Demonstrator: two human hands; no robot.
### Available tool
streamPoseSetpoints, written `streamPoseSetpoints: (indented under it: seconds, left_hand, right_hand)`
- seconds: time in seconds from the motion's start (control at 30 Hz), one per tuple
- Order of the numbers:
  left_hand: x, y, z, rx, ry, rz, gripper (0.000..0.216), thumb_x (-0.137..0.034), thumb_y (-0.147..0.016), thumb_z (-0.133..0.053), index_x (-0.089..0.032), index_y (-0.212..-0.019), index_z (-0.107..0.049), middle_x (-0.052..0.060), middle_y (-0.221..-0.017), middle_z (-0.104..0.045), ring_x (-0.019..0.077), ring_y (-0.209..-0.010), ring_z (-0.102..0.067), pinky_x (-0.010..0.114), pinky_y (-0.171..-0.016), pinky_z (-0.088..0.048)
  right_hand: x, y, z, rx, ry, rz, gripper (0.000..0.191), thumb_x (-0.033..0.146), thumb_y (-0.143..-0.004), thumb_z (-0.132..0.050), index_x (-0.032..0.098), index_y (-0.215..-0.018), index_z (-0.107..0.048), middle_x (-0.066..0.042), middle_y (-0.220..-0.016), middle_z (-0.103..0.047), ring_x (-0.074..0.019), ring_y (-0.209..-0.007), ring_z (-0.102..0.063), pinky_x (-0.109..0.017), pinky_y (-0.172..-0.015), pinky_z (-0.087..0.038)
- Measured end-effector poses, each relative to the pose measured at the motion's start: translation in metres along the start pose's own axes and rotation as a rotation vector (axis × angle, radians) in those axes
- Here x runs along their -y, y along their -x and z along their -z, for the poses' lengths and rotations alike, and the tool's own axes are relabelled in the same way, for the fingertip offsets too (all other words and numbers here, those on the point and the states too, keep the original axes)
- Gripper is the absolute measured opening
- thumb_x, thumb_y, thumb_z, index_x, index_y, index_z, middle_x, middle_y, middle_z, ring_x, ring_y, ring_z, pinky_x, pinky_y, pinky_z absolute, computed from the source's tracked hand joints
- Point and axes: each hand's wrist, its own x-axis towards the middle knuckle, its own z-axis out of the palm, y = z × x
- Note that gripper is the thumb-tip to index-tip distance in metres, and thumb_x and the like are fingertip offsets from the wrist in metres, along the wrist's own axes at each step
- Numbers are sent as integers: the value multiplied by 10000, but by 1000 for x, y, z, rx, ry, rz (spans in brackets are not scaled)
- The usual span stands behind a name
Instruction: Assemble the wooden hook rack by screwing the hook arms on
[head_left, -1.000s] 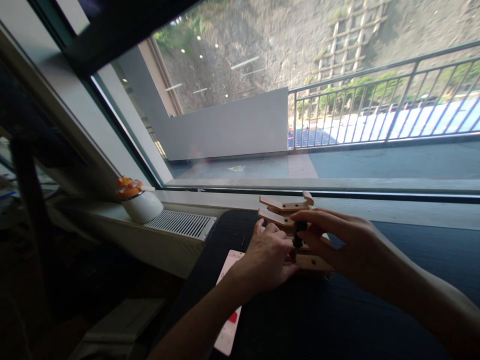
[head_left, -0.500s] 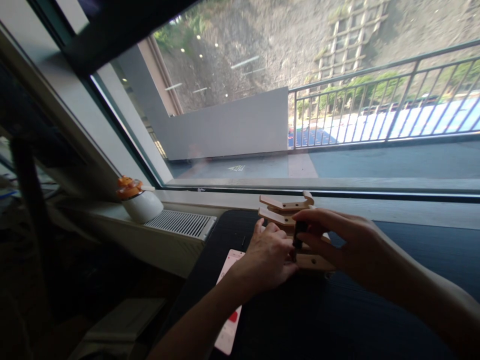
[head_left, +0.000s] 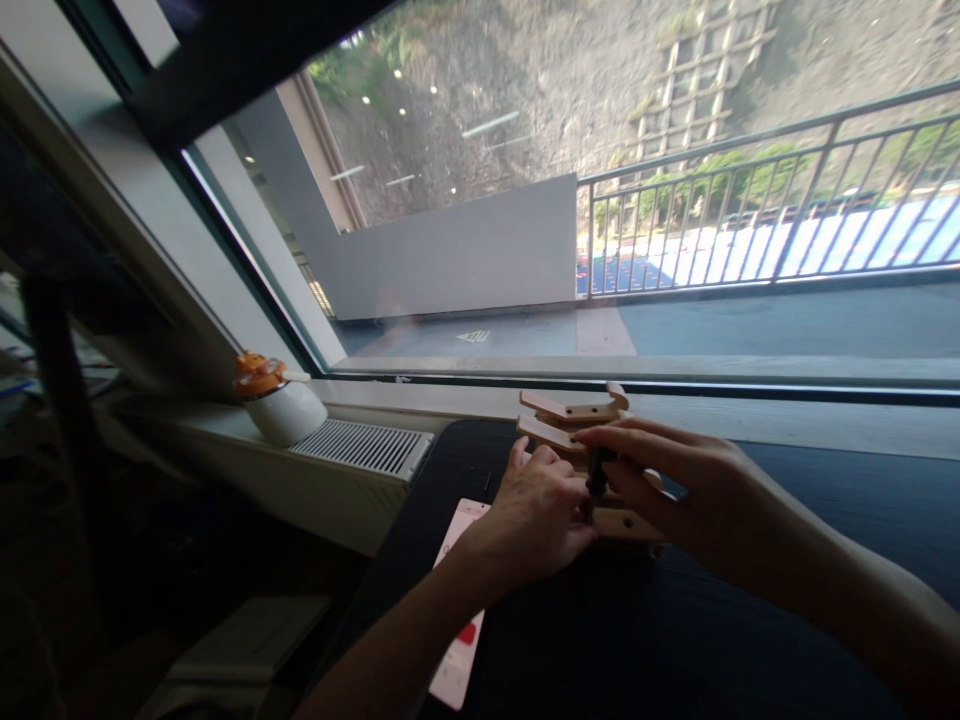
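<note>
Several light wooden pieces with upturned ends and dark holes, looking like a hook rack [head_left: 600, 411], lie at the far edge of the black table. Pinched in the fingers of my right hand [head_left: 675, 465] is a small black-handled screwdriver [head_left: 597, 470]. It stands nearly upright, its lower end close to the front wooden piece. My left hand [head_left: 536, 505] presses against the left side of this rack, with its fingers curled around the wood. Its fingertips and the screwdriver's tip are partly hidden between the two hands.
A phone [head_left: 459, 660] with a lit screen lies under my left forearm on the black table [head_left: 600, 640]. Left of the table, a white pot [head_left: 289, 415] with an orange top stands by a vent grille [head_left: 360, 446]. A large window [head_left: 480, 280] rises behind the table.
My right fingers have turned slightly around the screwdriver, the index finger shifting left, and more of the handle shows. The left hand and the wooden rack have stayed in place.
</note>
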Motion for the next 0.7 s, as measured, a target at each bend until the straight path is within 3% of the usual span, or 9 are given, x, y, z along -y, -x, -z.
streamPoseSetpoints:
  seconds: [0.2, 0.43, 0.5, 0.6, 0.7]
  left_hand:
    - [1, 0, -1, 11, -2, -4, 140, -316, -863, -696, -243, -974, -740, 76, -1201, -694, 317, -1238, -536, 671, -1149, -240]
    - [0, -1, -1, 9, -8, 11, 145, -320, -854, -704, -227, -960, -737, 86, -1173, -698, 317, -1221, -543, 659, -1137, -274]
    - [-2, 0, 1, 25, -23, 11, 112, -305, -857, -696, -217, -914, -738, 85, -1146, -705, 313, -1216, -546, 649, -1141, -274]
    - [-3, 0, 3, 36, -28, 12, 130, -304, -877, -678, -225, -956, -746, 78, -1141, -709, 301, -1201, -553, 637, -1155, -257]
    - [-1, 0, 1, 30, 0, 6, 192, -293, -879, -679, -248, -1056, -737, 70, -1180, -703, 300, -1206, -548, 659, -1152, -242]
  right_hand:
    - [1, -2, -1, -39, 14, -25, 191, 211, -911, -652, 233, -1093, -704, -61, -1064, -775, -194, -879, -745, -259, -726, -591]
    - [-2, 1, -2, -32, 54, 26, 341, 149, -948, -555, 245, -1259, -656, -73, -1228, -736, -188, -1070, -710, -252, -874, -564]
    - [-1, 0, -2, -49, 59, 9, 282, 164, -932, -588, 224, -1192, -677, -74, -1145, -761, -189, -976, -731, -255, -816, -577]
    - [1, -2, -2, -57, 53, -49, 118, 206, -875, -672, 212, -991, -695, -24, -862, -763, -161, -689, -710, -247, -633, -568]
    - [3, -2, -4, -62, 48, -105, 190, 226, -861, -692, 228, -1051, -693, 1, -805, -748, -149, -624, -692, -243, -587, -554]
